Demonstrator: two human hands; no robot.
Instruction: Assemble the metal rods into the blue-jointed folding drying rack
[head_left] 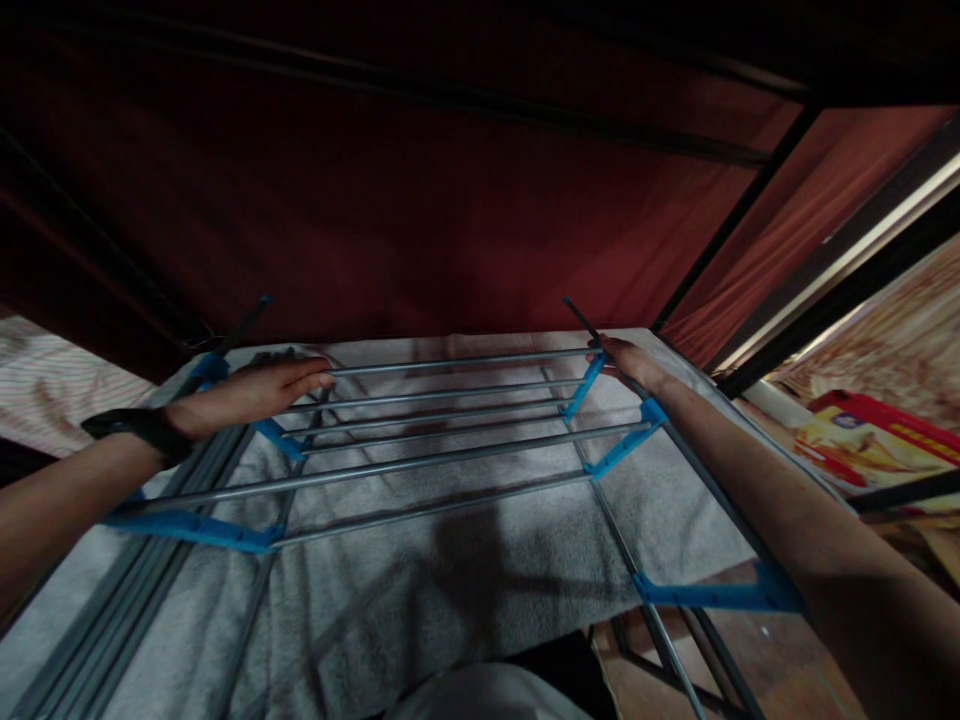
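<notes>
Drying rack (450, 430), spanning between your hands above the grey towel (420, 600). Your left hand (247, 395) lies fingers outstretched on its left rail; your right hand (630, 362) curls round the right. Uneven pressure could fold a blue hinge (622, 450) and pinch fingers.

Exposure: dim throughout. The upper half of the frame sinks into dark red, and the fabric wall (420, 200) shows little texture.
Light source: a bright window strip (862, 240) at the right edge. The right side of the frame is warmer and lighter than the left.
Shadows: one broad, soft shadow on the grey towel (337, 620) at lower centre, with thin rail shadows crossing it.
Glare: a faint sheen along the rails of the drying rack (390, 465). Only the strip is blown out.
Distortion: wide-angle bending at the edges, with straight bars splaying outward towards the lower corners.
Focus: the centre is fairly sharp. The lower edge is soft, and the dark areas are grainy.
</notes>
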